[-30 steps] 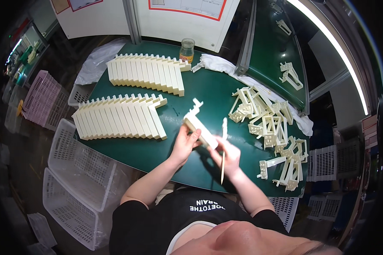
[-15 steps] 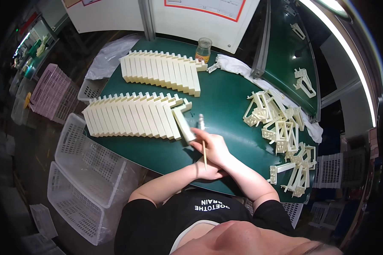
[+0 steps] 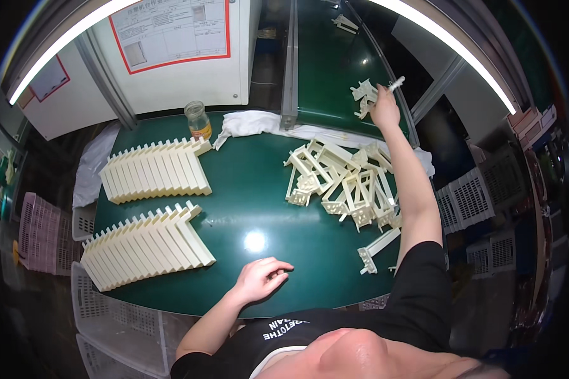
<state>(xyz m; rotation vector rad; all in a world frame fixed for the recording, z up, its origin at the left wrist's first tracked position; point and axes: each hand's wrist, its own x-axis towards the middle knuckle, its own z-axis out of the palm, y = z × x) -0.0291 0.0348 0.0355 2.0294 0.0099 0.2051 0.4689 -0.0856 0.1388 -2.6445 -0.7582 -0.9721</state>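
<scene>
Glass jar, clear and rounded, as landmark. Right hand well to its right, over a glossy green panel; fingers closed on a white-tipped stick, slim, its tip pointing up and away to the right. The same fingers meet a cream plastic frame, angular, open-sided, right of the jar; hand hides its far end, so grip and long axis cannot be told. Left hand lies nearer the wearer than the jar, fingers loosely curled; cannot tell whether anything is inside. Jar stands on smooth green tabletop.
</scene>
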